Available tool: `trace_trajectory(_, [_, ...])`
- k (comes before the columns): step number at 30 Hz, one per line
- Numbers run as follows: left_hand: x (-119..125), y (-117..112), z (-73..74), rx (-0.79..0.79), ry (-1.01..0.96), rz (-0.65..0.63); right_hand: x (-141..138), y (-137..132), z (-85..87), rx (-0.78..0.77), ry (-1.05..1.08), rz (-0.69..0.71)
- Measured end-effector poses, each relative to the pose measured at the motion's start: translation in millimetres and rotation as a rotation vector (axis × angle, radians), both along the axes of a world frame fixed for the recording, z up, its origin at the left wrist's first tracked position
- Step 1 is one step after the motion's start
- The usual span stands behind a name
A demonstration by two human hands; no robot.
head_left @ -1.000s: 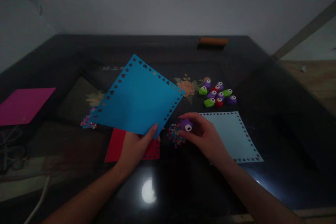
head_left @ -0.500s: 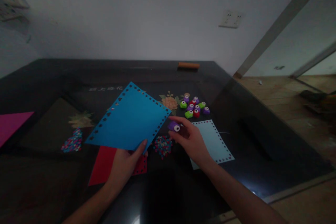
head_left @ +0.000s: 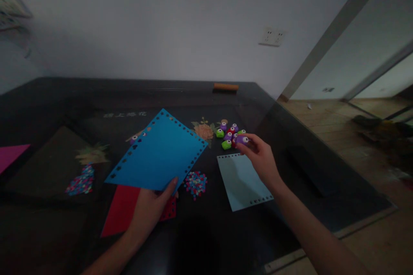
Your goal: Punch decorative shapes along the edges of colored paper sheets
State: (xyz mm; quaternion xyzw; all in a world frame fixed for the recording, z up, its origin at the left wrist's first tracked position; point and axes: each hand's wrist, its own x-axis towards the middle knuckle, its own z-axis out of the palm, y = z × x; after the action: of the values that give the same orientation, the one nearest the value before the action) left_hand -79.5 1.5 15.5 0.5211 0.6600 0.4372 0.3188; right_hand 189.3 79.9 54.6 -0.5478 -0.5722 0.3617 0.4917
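My left hand point(head_left: 151, 206) pinches the near corner of a blue sheet of paper point(head_left: 161, 150), thumb on top. Small shapes are punched along the sheet's edges, and it is held tilted above the table. Over on the right, my right hand point(head_left: 264, 161) has its fingertips round a purple craft punch point(head_left: 241, 139) at the edge of a group of punches. Green point(head_left: 226, 144), purple and red ones make up that group. A pale blue sheet point(head_left: 238, 182) with punched edges lies beneath my right hand. Below the blue sheet, a red sheet point(head_left: 119, 210) is partly covered by my left hand.
Two heaps of colourful paper confetti lie on the dark table: one heap point(head_left: 195, 184) between my hands, another heap point(head_left: 82, 179) at left. A pink sheet point(head_left: 13, 154) is at the far left. An orange-brown stick point(head_left: 226, 87) rests near the wall.
My right hand has moved right and away from me with the purple punch, from beside the blue sheet to the group of punches. My left hand still holds the blue sheet.
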Motion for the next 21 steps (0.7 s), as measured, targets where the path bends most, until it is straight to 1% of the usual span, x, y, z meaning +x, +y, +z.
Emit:
trace_trajectory(2, [-0.3,-0.1,-2.2,-0.017,-0.019,-0.029,5.5,8.0,0.0,0.062,-0.103,-0.030])
trace_trajectory(4, [-0.3,-0.5,-4.0,-0.036,-0.037,-0.047,4.9,17.2,-1.3,0.138,-0.222,-0.017])
trace_trajectory(6, [0.0,-1.3,-4.6,-0.042,-0.044,-0.052,-1.8,28.0,-5.7,0.213,-0.394,0.019])
trace_trajectory(8, [0.6,-2.0,-3.9,-0.032,-0.040,-0.056,-12.7,39.7,-13.2,0.286,-0.645,0.059])
trace_trajectory(9, [1.1,-2.4,-3.3,-0.029,-0.036,-0.060,-18.7,45.4,-17.7,0.297,-0.713,0.090])
trace_trajectory(12, [2.8,-3.5,-1.6,-0.024,-0.049,-0.055,-34.3,58.9,-30.3,0.300,-0.838,0.156])
trace_trajectory(14, [3.8,-3.9,-1.1,-0.015,-0.058,-0.025,-40.6,63.4,-35.9,0.302,-0.910,0.179])
trace_trajectory(17, [4.5,-4.3,-0.9,-0.011,-0.051,-0.002,-43.7,63.8,-39.6,0.314,-0.988,0.187])
trace_trajectory(21, [4.7,-4.6,1.1,-0.024,-0.035,-0.026,-41.5,57.6,-41.6,0.343,-1.044,0.199])
